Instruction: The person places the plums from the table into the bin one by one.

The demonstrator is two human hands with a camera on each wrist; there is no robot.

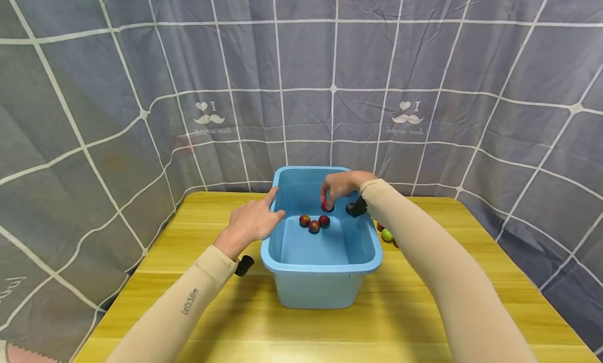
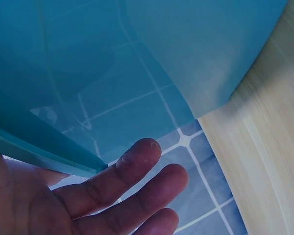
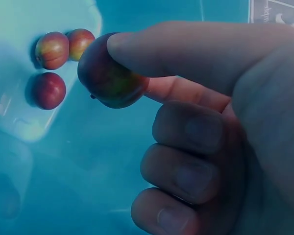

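Pinching: right hand holds a red fruit between thumb and forefinger, above the blue tub.
Left hand: fingers straight, resting on the tub's left rim.
Tub floor: three red fruits lie together.

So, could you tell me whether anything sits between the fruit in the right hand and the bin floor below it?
Nothing visible does. The right hand pinches the fruit above bare bin floor; the three fruits lie off to one side.
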